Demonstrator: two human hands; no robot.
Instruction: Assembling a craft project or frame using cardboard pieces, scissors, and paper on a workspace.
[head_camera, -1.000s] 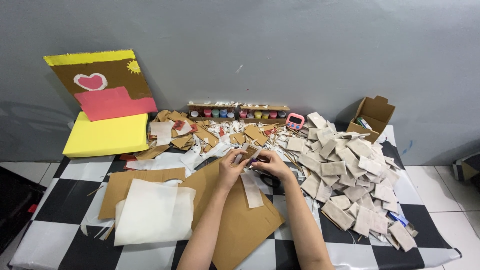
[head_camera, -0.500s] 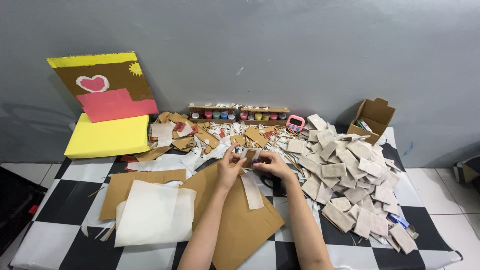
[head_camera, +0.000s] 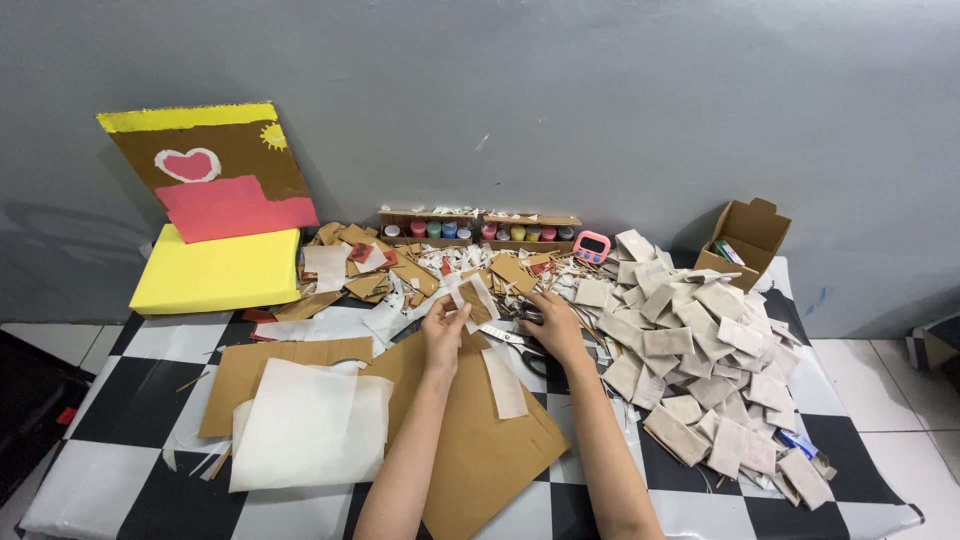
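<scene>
Head view: my left hand (head_camera: 443, 325) pinches a small brown cardboard strip with white paper backing (head_camera: 472, 297) upright above its fingertips; my right hand (head_camera: 553, 322) lies curled over black-handled scissors (head_camera: 522, 343) just beside it.

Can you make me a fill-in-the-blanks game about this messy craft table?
1. The left hand holds up a small piece of ____.
2. The right hand rests on the ____, which lie on the table.
3. The painted board leaning on the wall shows a pink ____.
4. The big foam block under it is ____.

Missing words: cardboard; scissors; heart; yellow
</scene>
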